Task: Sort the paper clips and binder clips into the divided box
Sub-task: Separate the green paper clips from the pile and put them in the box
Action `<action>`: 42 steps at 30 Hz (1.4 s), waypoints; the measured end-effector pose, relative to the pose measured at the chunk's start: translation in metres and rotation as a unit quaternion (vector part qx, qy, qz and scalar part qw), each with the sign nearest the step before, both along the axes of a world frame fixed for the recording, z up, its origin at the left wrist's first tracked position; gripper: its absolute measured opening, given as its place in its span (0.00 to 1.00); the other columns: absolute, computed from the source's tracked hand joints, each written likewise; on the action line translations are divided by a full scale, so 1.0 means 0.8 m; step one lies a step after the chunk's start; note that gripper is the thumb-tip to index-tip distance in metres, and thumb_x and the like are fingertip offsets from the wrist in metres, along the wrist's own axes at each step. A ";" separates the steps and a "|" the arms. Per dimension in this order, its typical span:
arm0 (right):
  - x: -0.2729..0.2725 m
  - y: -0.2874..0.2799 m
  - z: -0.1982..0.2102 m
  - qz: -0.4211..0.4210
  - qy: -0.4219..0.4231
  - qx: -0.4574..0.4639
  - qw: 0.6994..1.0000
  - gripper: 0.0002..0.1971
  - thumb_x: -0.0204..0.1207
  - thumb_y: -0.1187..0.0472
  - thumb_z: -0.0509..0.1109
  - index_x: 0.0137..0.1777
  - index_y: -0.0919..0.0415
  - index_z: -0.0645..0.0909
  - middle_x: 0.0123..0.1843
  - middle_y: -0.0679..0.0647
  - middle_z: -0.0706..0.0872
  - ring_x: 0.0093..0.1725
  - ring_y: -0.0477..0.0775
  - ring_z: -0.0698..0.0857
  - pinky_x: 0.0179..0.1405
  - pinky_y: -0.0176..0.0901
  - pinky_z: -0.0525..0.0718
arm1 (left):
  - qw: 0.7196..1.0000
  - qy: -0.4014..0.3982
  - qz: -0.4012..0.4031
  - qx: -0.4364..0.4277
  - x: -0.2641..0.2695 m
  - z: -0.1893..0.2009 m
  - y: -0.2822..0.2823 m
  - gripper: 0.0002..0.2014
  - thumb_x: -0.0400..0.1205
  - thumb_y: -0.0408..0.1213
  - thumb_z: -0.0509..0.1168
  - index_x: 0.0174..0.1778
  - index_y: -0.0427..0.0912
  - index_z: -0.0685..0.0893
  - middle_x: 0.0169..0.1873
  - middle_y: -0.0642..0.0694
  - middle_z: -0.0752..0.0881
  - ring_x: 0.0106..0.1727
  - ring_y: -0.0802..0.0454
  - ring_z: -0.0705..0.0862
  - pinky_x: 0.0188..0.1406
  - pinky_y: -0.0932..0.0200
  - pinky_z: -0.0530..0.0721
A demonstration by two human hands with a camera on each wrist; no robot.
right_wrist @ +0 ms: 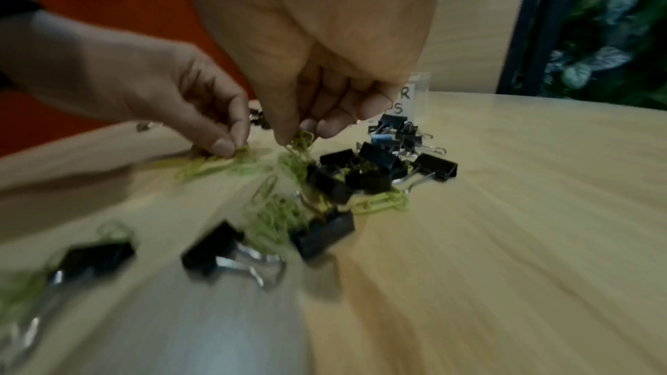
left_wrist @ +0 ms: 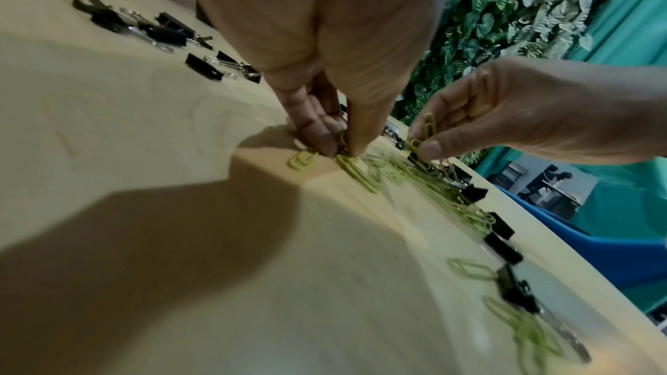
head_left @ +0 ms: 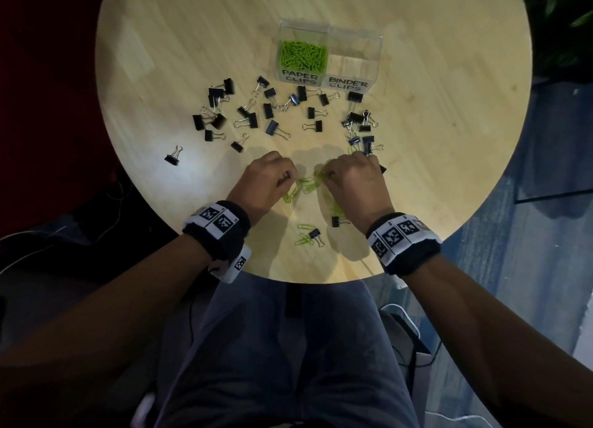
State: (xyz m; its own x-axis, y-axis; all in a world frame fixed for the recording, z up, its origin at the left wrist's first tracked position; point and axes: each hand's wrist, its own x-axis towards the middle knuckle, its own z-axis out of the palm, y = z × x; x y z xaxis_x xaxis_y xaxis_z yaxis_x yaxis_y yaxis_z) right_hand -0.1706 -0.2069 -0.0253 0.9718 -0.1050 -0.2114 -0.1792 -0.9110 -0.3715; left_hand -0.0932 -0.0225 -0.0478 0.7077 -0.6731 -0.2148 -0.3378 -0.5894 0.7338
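Note:
A clear divided box (head_left: 329, 80) stands at the table's far middle. Its left half, labelled PAPER CLIPS, holds a heap of green paper clips (head_left: 303, 57); the right half, labelled BINDER CLIPS, looks bare. Several black binder clips (head_left: 272, 126) lie scattered in front of it. Loose green paper clips (head_left: 305, 185) lie near the front edge between my hands. My left hand (head_left: 290, 174) pinches paper clips (left_wrist: 343, 150) against the table. My right hand (head_left: 324, 174) pinches a small bunch of paper clips (left_wrist: 426, 130), lifted slightly, also visible in the right wrist view (right_wrist: 301, 137).
The round wooden table (head_left: 449, 106) carries a cluster of binder clips (head_left: 361, 129) at the right of the box and another (head_left: 215, 106) at the left. One binder clip (head_left: 173, 156) lies alone at the far left. More paper clips and a binder clip (head_left: 314, 235) lie by the front edge.

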 end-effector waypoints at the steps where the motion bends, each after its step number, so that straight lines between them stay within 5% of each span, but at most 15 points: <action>1: 0.002 -0.003 0.006 -0.017 0.000 0.034 0.999 0.03 0.76 0.60 0.73 0.46 0.56 0.88 0.41 0.53 0.89 0.45 0.59 0.83 0.51 0.50 0.76 | 1.000 0.008 0.008 -0.001 0.002 -0.001 0.000 0.03 0.77 0.25 0.71 0.44 0.36 0.87 0.40 0.43 0.82 0.36 0.51 0.82 0.39 0.63 0.82; 3: 0.007 -0.009 0.023 -0.062 -0.005 0.115 0.991 0.04 0.75 0.62 0.73 0.47 0.57 0.88 0.42 0.53 0.89 0.44 0.56 0.85 0.48 0.48 0.83 | 0.999 0.026 0.040 -0.004 0.005 0.002 0.000 0.05 0.76 0.24 0.72 0.43 0.36 0.88 0.39 0.45 0.83 0.36 0.55 0.81 0.39 0.73 0.78; 7: 0.043 -0.021 0.059 -0.138 -0.033 0.224 0.964 0.05 0.77 0.60 0.73 0.51 0.57 0.89 0.42 0.47 0.88 0.39 0.45 0.82 0.36 0.25 0.77 | 0.983 0.083 0.149 -0.065 0.027 0.033 -0.018 0.02 0.78 0.28 0.71 0.45 0.36 0.89 0.43 0.46 0.89 0.41 0.55 0.87 0.43 0.66 0.85; 10: 0.090 -0.025 0.070 -0.198 -0.111 0.275 0.934 0.06 0.76 0.59 0.74 0.50 0.56 0.89 0.41 0.45 0.90 0.39 0.43 0.85 0.40 0.34 0.84 | 0.970 0.066 0.201 -0.121 0.071 0.060 -0.050 0.02 0.78 0.32 0.71 0.45 0.40 0.88 0.42 0.49 0.90 0.42 0.56 0.88 0.45 0.62 0.87; 14: 0.166 -0.025 0.061 -0.244 -0.196 0.278 0.908 0.03 0.73 0.61 0.74 0.45 0.56 0.88 0.38 0.41 0.88 0.37 0.35 0.85 0.40 0.31 0.84 | 0.959 -0.028 0.254 -0.124 0.145 0.079 -0.098 0.04 0.77 0.29 0.70 0.43 0.41 0.89 0.39 0.51 0.89 0.37 0.63 0.84 0.38 0.73 0.81; 19: 0.223 -0.025 0.031 -0.211 -0.116 0.189 0.952 0.06 0.73 0.64 0.71 0.48 0.59 0.88 0.42 0.48 0.87 0.43 0.45 0.83 0.47 0.39 0.84 | 0.973 -0.071 0.217 -0.025 0.186 0.067 -0.118 0.09 0.77 0.27 0.67 0.49 0.39 0.89 0.44 0.45 0.88 0.42 0.58 0.82 0.50 0.61 0.85; 23: 0.194 -0.029 0.031 -0.139 -0.104 0.122 0.977 0.12 0.76 0.62 0.71 0.59 0.60 0.85 0.56 0.57 0.85 0.53 0.55 0.84 0.53 0.42 0.82 | 0.975 -0.092 0.202 -0.008 0.152 0.064 -0.085 0.15 0.78 0.29 0.67 0.60 0.44 0.84 0.53 0.45 0.82 0.48 0.57 0.81 0.49 0.70 0.80; 26: 0.137 -0.018 0.041 -0.110 -0.119 0.137 0.977 0.11 0.78 0.61 0.70 0.59 0.60 0.84 0.54 0.57 0.83 0.49 0.55 0.84 0.48 0.41 0.79 | 0.985 -0.045 0.167 0.021 0.092 0.052 -0.041 0.11 0.79 0.31 0.68 0.55 0.46 0.83 0.51 0.45 0.80 0.47 0.51 0.84 0.49 0.57 0.85; 29: 0.068 -0.004 0.034 -0.065 -0.026 0.126 0.990 0.10 0.79 0.60 0.71 0.59 0.59 0.83 0.54 0.56 0.82 0.51 0.55 0.83 0.48 0.43 0.81 | 0.984 0.013 0.132 0.118 0.031 0.047 -0.001 0.09 0.80 0.36 0.66 0.55 0.44 0.80 0.52 0.43 0.78 0.47 0.43 0.83 0.47 0.47 0.85; 32: 0.018 0.007 0.014 -0.024 0.062 0.070 0.995 0.20 0.73 0.59 0.76 0.65 0.61 0.81 0.59 0.58 0.80 0.59 0.59 0.81 0.59 0.53 0.83 | 0.967 0.068 0.146 0.198 -0.018 0.045 0.025 0.18 0.76 0.41 0.72 0.58 0.40 0.76 0.54 0.40 0.74 0.48 0.39 0.81 0.47 0.50 0.80; 35: -0.008 0.016 0.003 0.021 0.076 0.043 0.996 0.27 0.68 0.57 0.79 0.67 0.62 0.78 0.61 0.60 0.77 0.59 0.62 0.78 0.58 0.54 0.82 | 0.968 0.067 0.146 0.190 -0.049 0.041 0.021 0.31 0.71 0.49 0.78 0.65 0.40 0.74 0.59 0.42 0.71 0.55 0.44 0.77 0.52 0.53 0.78; 38: -0.015 0.026 -0.004 0.043 0.064 0.028 0.997 0.25 0.67 0.61 0.79 0.64 0.64 0.79 0.58 0.60 0.79 0.56 0.63 0.79 0.52 0.54 0.83 | 0.978 0.025 0.132 0.160 -0.062 0.033 -0.002 0.32 0.72 0.40 0.78 0.69 0.37 0.74 0.63 0.37 0.72 0.60 0.39 0.75 0.55 0.46 0.81; 42: -0.012 0.029 -0.012 0.051 0.036 0.029 0.998 0.08 0.74 0.66 0.73 0.53 0.63 0.84 0.48 0.59 0.82 0.48 0.63 0.83 0.42 0.49 0.81 | 0.984 -0.019 0.132 0.115 -0.060 0.024 -0.029 0.20 0.71 0.24 0.72 0.58 0.36 0.80 0.54 0.36 0.77 0.52 0.37 0.79 0.48 0.42 0.81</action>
State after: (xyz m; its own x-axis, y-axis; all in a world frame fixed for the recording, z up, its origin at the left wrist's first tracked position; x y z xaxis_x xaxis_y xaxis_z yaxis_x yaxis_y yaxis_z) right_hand -0.1803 -0.1836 -0.0345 0.9586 0.0073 -0.2846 -0.1158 -0.9031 -0.4134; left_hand -0.1410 -0.0455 -0.0288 0.8616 -0.4020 -0.3099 -0.1761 -0.8094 0.5603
